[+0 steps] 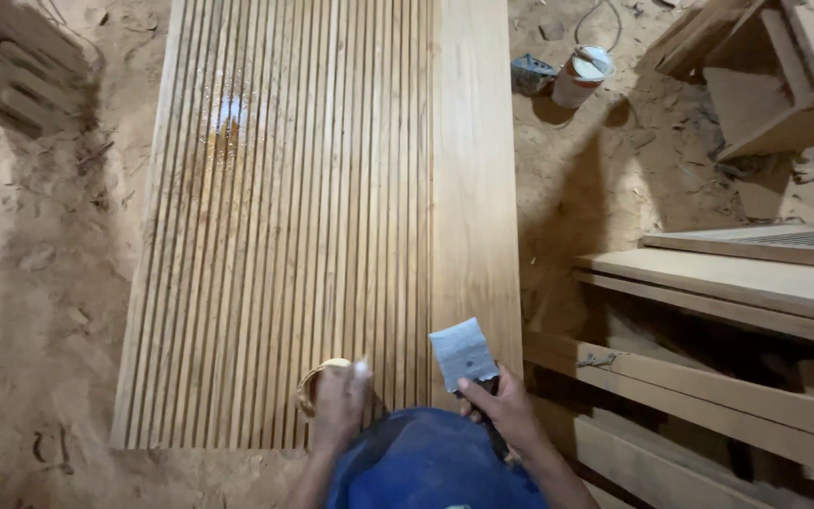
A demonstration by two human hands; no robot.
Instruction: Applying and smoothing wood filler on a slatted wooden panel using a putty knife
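A long grooved wooden panel lies flat on the sandy floor, with a smooth plain band along its right side and a wet shiny patch near its far end. My left hand rests on the panel's near end, closed around a tan, curved object that I cannot identify. My right hand holds a dark handle topped by a folded grey sheet of sandpaper, raised just above the panel's near right corner. A blue-clad knee sits between my hands.
A tipped white can and a small dark container lie on the sand beyond the panel's right side. Stacked wooden boards and frames fill the right. More timber pieces sit top right, slats top left.
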